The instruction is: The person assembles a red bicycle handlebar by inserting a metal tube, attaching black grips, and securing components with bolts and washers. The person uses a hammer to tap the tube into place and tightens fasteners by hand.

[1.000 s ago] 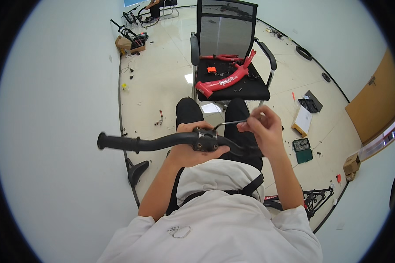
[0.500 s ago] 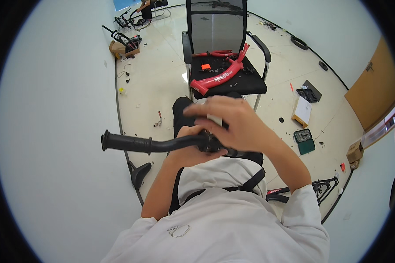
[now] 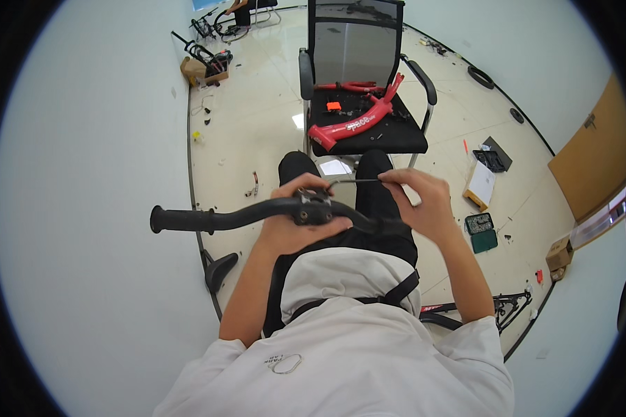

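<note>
A black bicycle handlebar [image 3: 254, 212] lies across in front of me, its ribbed grip [image 3: 181, 220] pointing left. At its middle sits a black stem clamp [image 3: 314, 208] with bolts in its face. My left hand [image 3: 291, 229] is wrapped round the clamp from below, thumb along the near side, fingers over the far side. My right hand [image 3: 421, 198] pinches the long end of a thin dark hex key [image 3: 358, 181]. The key's bent short end reaches down to the far side of the clamp; whether it sits in a bolt cannot be made out.
Ahead stands a black office chair [image 3: 355, 52] with a red bike frame [image 3: 358, 124] on its seat. A green case [image 3: 481, 233] and a white box [image 3: 480, 182] lie on the floor to the right, a black saddle [image 3: 220, 271] to the left. Another person [image 3: 238, 10] sits far off.
My right hand has moved right, off the clamp, and now shows the hex key between its fingers. The clamp has turned so its bolts face up. My left hand still holds it.
</note>
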